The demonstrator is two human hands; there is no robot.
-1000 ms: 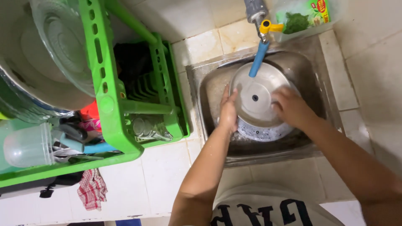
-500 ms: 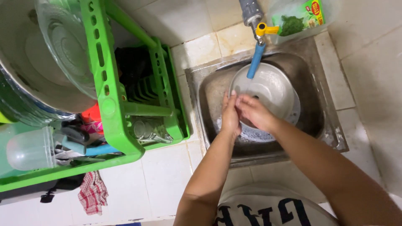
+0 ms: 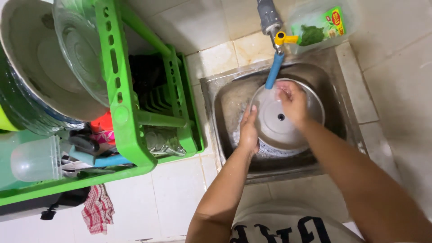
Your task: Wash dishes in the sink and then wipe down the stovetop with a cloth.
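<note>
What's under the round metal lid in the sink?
Beneath the round metal lid, a speckled dark round edge peeks out, apparently another dish. The rest of it, and the steel sink bottom there, are covered.

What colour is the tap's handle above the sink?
Yellow. The tap handle sits above a blue spout; the head view shows it clearly.

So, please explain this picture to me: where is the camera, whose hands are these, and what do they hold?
The camera sits on a person's head and looks straight down, so both bare arms are that person's own. The left hand grips the rim of a round silver metal lid over a steel sink. The right hand rests on the lid's top, near the blue tap spout. Left of the sink stands a green plastic dish rack with bowls, and a red checked cloth lies lower down.
</note>
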